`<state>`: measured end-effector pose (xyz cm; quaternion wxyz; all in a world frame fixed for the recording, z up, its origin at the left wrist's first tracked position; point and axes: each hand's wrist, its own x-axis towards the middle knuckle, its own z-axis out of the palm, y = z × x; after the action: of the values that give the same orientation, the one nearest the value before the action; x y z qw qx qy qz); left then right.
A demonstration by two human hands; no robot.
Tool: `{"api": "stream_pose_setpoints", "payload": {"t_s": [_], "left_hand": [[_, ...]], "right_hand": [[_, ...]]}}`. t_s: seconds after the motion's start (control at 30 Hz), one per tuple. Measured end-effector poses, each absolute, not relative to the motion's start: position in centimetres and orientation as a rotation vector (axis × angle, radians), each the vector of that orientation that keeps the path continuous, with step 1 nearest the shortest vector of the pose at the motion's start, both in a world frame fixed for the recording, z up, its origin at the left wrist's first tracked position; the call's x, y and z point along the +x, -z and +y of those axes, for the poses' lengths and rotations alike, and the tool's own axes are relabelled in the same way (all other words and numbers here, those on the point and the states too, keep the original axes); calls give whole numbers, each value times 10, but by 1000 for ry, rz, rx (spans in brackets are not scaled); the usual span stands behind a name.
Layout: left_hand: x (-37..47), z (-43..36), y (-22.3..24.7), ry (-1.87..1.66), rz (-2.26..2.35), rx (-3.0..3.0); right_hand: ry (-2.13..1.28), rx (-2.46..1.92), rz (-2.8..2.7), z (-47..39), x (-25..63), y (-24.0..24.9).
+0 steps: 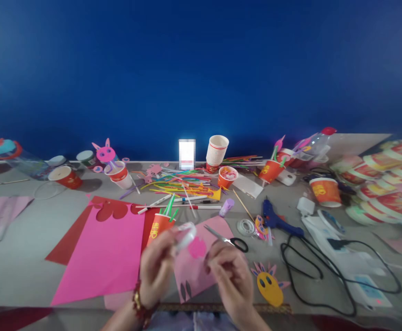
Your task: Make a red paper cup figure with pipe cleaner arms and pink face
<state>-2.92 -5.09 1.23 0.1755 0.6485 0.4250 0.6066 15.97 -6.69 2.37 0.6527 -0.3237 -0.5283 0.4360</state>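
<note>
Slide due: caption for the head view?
Left hand holding a clear item above a craft table, scissors and glue gun nearby.

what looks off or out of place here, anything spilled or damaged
The tall paper cup stack leans right, so it looks unsteady. The bright pink sheet has rounded gaps along its far edge, probably cut out. I see no spill.

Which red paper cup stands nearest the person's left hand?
The cup holding green sticks directly behind the left hand, partly hidden by it; every other cup sits farther away.
</note>
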Motion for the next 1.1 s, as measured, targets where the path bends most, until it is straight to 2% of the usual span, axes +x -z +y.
{"api": "stream_pose_setpoints", "payload": {"t_s": [0.07, 0.13, 0.23, 0.33, 0.43, 0.53, 0.7, 0.8, 0.87, 1.1], "left_hand": [[-50, -41, -21, -1956, 1331, 1587], [-76, -23, -33, -2025, 1461, 1568], [-111, 13, -42, -1557, 1631, 2068], [-130, 51, -28, -1034, 1697, 2503], [-139, 79, -4, -921, 1649, 2574], [-141, 87, 6, -889, 1629, 2593], [-116, 45, -10, -913, 1632, 2569], [-79, -5, -13, -951, 1282, 2622], [-55, -34, -7, -845, 1007, 2684], [-28, -59, 19, -760, 974, 2586]], "right_hand": [[-911, -795, -1068, -63, 174, -22], [-909, -920, -1007, -57, 190, -20], [-1138, -1162, -1051, -49, 199, -15], [-1510, -1179, -1011, -50, 188, -8], [-1712, -1146, -847, -55, 177, 2], [-1716, -1191, -742, -58, 179, 15], [-1799, -1240, -680, -55, 192, 25], [-1951, -1253, -607, -52, 191, 22], [-2007, -1235, -582, -50, 188, 18], [-2073, -1214, -589, -46, 184, 17]]}}
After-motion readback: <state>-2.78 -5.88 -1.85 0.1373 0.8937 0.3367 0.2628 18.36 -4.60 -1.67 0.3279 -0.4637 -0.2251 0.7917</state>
